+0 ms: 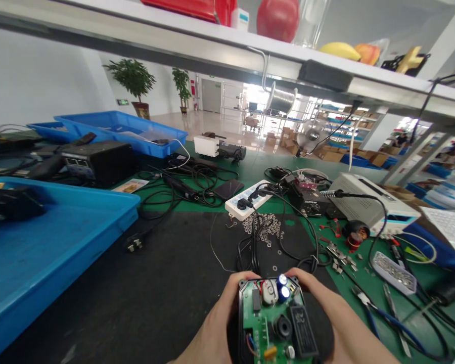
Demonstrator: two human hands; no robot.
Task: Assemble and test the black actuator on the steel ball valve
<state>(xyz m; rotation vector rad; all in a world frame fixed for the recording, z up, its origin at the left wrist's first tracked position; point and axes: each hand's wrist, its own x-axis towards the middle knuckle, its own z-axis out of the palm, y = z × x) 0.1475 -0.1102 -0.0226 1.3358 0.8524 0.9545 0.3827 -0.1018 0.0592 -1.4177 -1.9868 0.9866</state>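
Note:
Between my two hands, low in the head view, is an open black housing with a green circuit board [263, 323] inside. Two blue-sided capacitors, a black rectangular block and several small parts stand on the board. My left hand [220, 316] wraps round the housing's left side, its thumb at the upper left corner. On the other side my right hand [328, 308] grips the right edge, thumb near the upper right corner. The fingers beneath the housing are hidden. Just beyond it, black cables [255, 242] and a scatter of metal washers [263, 226] lie on the black mat [167, 283].
A blue tray [60, 263] stands at the left, another blue tray [125, 131] behind it. A white power strip [246, 199] lies ahead. Rightward are a soldering iron [337, 194], pliers [367, 303], tweezers [394, 318] and a small parts dish [394, 273]. A shelf [220, 43] crosses overhead.

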